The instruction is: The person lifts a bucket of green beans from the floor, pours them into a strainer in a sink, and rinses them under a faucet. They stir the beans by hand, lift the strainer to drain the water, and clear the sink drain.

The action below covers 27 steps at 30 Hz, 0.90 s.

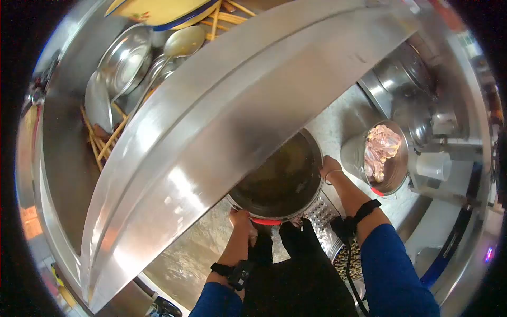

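Observation:
A large round metal pot (280, 177) with dark, murky liquid inside stands low in front of my legs; a red strip marks its near rim. Fingers of my left hand (240, 217) are closed at the near left of the rim. On the right side of the same rim, my right hand (330, 166) is closed too, a thin bracelet at its wrist. The steel sink edge hides the pot's far left part. Both forearms wear black straps.
The steel sink (185, 142) cuts across the view, holding a metal bowl (125, 61), a ladle (184, 41), wooden sticks and a yellow enamel basin (158, 11). Right stands a metal bucket (398, 171) with raw meat (381, 150). A perforated metal piece (321, 211) lies beside the pot.

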### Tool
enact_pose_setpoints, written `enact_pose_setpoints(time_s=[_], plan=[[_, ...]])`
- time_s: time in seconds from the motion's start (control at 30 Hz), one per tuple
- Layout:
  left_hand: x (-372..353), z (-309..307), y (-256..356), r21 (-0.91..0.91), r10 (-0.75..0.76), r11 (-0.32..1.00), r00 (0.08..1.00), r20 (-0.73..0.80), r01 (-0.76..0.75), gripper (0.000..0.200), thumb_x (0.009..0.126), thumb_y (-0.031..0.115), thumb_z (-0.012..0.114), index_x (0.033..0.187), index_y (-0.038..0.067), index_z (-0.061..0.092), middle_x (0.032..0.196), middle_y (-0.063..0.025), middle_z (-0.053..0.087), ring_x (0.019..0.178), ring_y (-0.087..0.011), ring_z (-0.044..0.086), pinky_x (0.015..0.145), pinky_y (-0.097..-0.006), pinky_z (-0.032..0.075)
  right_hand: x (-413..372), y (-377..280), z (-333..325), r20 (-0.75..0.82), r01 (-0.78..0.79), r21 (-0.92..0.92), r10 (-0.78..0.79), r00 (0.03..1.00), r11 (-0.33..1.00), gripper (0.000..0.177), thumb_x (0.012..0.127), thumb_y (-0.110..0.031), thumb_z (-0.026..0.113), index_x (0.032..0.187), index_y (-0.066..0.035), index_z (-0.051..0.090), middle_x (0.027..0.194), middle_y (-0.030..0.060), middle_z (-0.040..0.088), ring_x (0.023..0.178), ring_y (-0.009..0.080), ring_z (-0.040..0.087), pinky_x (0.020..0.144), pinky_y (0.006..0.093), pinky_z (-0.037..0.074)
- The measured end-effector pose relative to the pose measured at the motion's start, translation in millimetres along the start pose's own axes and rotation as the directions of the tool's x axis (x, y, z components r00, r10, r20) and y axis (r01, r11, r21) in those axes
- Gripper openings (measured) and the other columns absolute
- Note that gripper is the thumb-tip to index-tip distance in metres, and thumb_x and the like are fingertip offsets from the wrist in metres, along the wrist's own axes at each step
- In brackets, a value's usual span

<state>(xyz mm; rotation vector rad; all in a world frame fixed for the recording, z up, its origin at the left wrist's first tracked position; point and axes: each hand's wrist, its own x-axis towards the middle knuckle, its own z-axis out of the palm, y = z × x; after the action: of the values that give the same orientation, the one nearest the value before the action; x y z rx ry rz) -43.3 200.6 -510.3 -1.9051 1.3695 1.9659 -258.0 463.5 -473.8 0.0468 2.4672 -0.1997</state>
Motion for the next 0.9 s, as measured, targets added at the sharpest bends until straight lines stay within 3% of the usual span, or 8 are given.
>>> enact_pose_setpoints(time_s=[0.33,0.4,0.43,0.47,0.57,0.6,0.7,0.9], plan=[[-47,-70,-32,-0.228,0.031,0.972,0.993,-0.113,-0.056,0.029,0.063,-0.008,0.046,0.088,0.002,0.055,0.078,-0.0066,0.058,0.064,-0.0164,0.054,0.058,-0.0273,0.043,-40,-15,48,0.176,0.096,0.042,-0.102,0.979,0.994,0.029,0.067,-0.022,0.062,0.083,0.0,0.051,0.072,0.015,0.057,0.069,0.0279,0.056,0.064,0.0365,0.045],[-56,-87,-54,-0.241,0.041,0.967,0.983,-0.181,-0.085,0.027,0.064,-0.007,0.046,0.087,0.002,0.055,0.076,-0.0069,0.058,0.064,-0.016,0.054,0.058,-0.0272,0.043,-28,3,88,0.321,-0.21,0.765,-0.077,0.944,0.609,0.031,0.069,-0.026,0.06,0.085,0.0,0.053,0.086,0.0207,0.057,0.081,0.034,0.056,0.069,0.0386,0.044],[-63,-93,-67,-0.185,0.054,0.979,0.982,-0.182,-0.088,0.025,0.065,-0.006,0.046,0.086,0.002,0.056,0.075,-0.0072,0.058,0.063,-0.0156,0.054,0.057,-0.0271,0.042,-55,-26,58,0.315,-0.016,0.46,-0.146,0.938,0.888,0.029,0.067,-0.023,0.061,0.085,-0.001,0.054,0.084,0.0195,0.057,0.079,0.0322,0.056,0.068,0.0378,0.044],[-66,-97,-77,-0.029,-0.01,1.0,0.964,-0.264,0.002,0.024,0.064,-0.005,0.047,0.086,0.001,0.055,0.073,-0.0061,0.058,0.063,-0.0146,0.054,0.057,-0.0266,0.042,-92,-63,23,0.317,0.203,0.074,-0.216,0.924,0.976,0.028,0.065,-0.019,0.062,0.085,-0.001,0.054,0.082,0.0184,0.057,0.078,0.0305,0.057,0.067,0.0369,0.044],[-34,-108,-170,0.005,0.025,1.0,0.894,-0.448,-0.026,0.024,0.063,-0.005,0.048,0.085,0.001,0.056,0.072,-0.004,0.058,0.062,-0.0134,0.052,0.056,-0.0262,0.041,-55,-22,83,0.188,0.495,-0.173,-0.465,0.865,0.852,0.024,0.063,-0.015,0.065,0.08,-0.002,0.053,0.069,0.0129,0.056,0.064,0.0267,0.055,0.059,0.036,0.044],[-66,-117,-141,-0.434,0.087,0.859,0.912,-0.401,-0.273,0.025,0.061,-0.007,0.048,0.084,0.001,0.057,0.071,-0.0031,0.058,0.062,-0.0132,0.052,0.057,-0.0269,0.041,-81,-53,72,0.241,0.391,-0.154,-0.349,0.906,0.908,0.023,0.061,-0.014,0.065,0.077,0.0,0.054,0.07,0.0136,0.057,0.065,0.0267,0.056,0.059,0.036,0.044],[-86,-160,-146,-0.285,0.023,0.95,0.939,-0.344,-0.128,0.025,0.064,-0.005,0.053,0.087,0.004,0.057,0.077,-0.0026,0.059,0.068,-0.0142,0.053,0.059,-0.0255,0.042,-90,-66,105,0.198,0.515,-0.187,-0.482,0.854,0.837,0.021,0.059,-0.012,0.065,0.073,0.0,0.055,0.068,0.0131,0.058,0.064,0.0271,0.056,0.058,0.0356,0.044],[-107,-201,-188,-0.64,-0.126,0.74,0.893,-0.433,-0.206,0.029,0.061,-0.011,0.047,0.085,0.003,0.058,0.079,-0.003,0.059,0.067,-0.0129,0.054,0.064,-0.0246,0.043,-113,-115,144,0.271,0.656,-0.167,-0.605,0.749,0.736,0.02,0.058,-0.011,0.066,0.069,-0.001,0.053,0.059,0.01,0.055,0.056,0.0208,0.054,0.054,0.0323,0.043]])
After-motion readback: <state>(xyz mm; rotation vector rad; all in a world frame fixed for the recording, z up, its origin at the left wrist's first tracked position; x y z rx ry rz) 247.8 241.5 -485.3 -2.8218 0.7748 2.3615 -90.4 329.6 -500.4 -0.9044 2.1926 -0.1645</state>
